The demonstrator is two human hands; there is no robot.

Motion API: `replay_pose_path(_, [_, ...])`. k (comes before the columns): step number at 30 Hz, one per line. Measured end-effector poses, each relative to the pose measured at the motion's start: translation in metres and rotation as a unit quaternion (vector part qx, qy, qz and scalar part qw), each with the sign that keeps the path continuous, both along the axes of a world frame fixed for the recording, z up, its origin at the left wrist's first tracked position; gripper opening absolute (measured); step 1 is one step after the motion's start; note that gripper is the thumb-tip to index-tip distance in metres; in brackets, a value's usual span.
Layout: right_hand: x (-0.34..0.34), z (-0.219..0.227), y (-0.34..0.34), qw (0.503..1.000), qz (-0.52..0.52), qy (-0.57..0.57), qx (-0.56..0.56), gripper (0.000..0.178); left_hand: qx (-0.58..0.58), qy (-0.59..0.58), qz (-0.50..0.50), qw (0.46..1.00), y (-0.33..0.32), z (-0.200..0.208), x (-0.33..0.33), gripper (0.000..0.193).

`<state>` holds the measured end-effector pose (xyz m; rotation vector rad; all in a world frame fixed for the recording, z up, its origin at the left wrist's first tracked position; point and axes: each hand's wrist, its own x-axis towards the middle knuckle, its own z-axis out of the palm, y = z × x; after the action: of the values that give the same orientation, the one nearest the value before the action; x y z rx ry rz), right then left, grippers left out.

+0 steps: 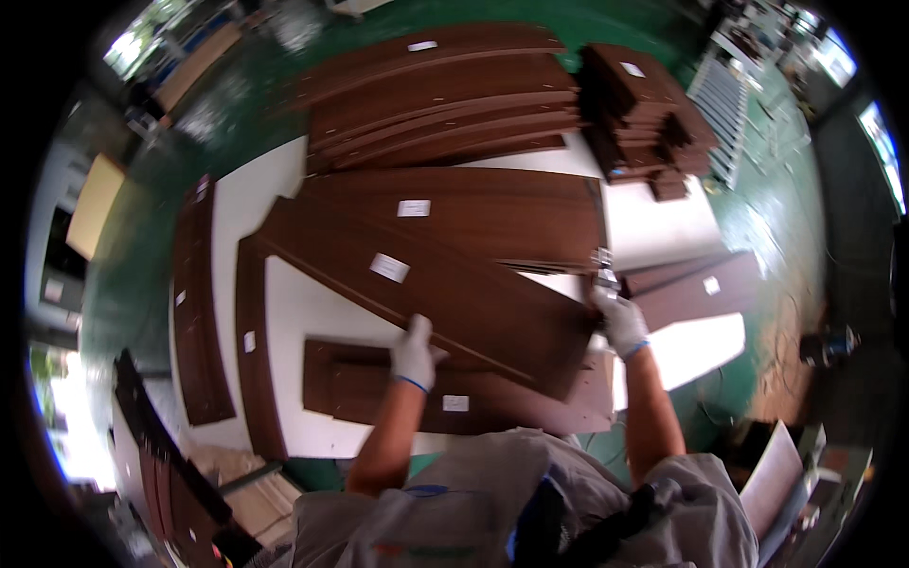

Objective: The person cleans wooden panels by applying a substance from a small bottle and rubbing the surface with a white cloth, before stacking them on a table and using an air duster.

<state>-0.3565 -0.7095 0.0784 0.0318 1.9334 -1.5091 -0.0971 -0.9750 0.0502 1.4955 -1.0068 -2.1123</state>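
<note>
A long dark brown wood panel (464, 284) with a white label lies at a slant in front of me, partly over another labelled brown panel (511, 213). My left hand (414, 358), in a white glove, grips its near edge. At the panel's right end my right hand (622, 324), also gloved, is closed round a small silver metal tool (605, 269) whose kind I cannot make out. The right fingers are close to the panel's end; whether they touch it is unclear. Below the slanted panel lie more brown panels (369, 383), one of them labelled.
White boards (294, 322) lie under the brown pieces. Stacked long panels (445, 90) stand at the far side, with shorter stacked pieces (644, 104) at far right. Narrow panels (199, 303) lie at left. A grey slatted rack (721, 114) stands on the green floor.
</note>
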Motion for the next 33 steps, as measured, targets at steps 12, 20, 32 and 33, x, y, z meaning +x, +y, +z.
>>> replay_pose_path(12, [0.078,-0.016,0.107,0.992,0.009,0.097,0.077,0.029,0.083,0.198,0.348,0.913,-0.018,-0.109,0.052,0.096])
replay_pose_path(20, [0.138,0.009,0.164,0.99,-0.084,0.08,0.078,0.02,0.078,0.643,0.113,0.753,0.045,-0.165,0.052,0.023])
replay_pose_path(32, [0.133,-0.041,0.151,0.982,-0.022,-0.022,0.188,0.026,0.269,0.292,0.217,0.892,0.114,-0.126,0.307,0.058])
replay_pose_path(33, [0.115,-0.031,0.14,0.977,-0.034,-0.026,0.209,0.024,0.19,0.126,0.225,0.947,0.103,-0.107,0.263,0.051])
